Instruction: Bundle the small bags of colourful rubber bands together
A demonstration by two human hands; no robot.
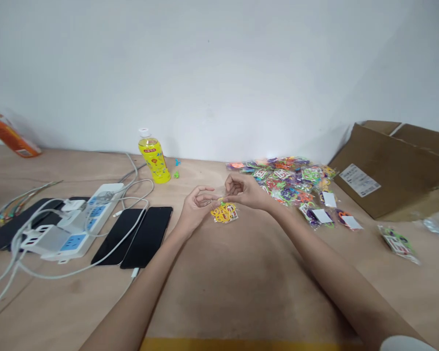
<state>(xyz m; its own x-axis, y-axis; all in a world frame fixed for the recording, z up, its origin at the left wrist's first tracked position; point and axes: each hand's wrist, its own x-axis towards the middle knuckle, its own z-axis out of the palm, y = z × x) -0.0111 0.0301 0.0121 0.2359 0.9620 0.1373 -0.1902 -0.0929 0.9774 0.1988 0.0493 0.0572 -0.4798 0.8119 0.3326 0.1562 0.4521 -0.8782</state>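
A small clear plastic bag [225,213] with yellow pieces, a bit of green and a printed card inside is held up over the middle of the table. My left hand [198,205] pinches its upper left edge. From the other side, my right hand [246,191] grips the top edge with thumb and finger, the remaining fingers curled. Just to the right lies a pile of similar packed bags [289,178] with colourful pieces and cards. One more packed bag [398,243] sits apart at the far right.
A cardboard box [398,170] leans at the right. On the left are a yellow drink bottle [154,158], two dark phones [148,239], a white power strip [95,214] with tangled cables, and an orange packet [10,134]. Tiny blue and green pieces [176,174] lie by the bottle.
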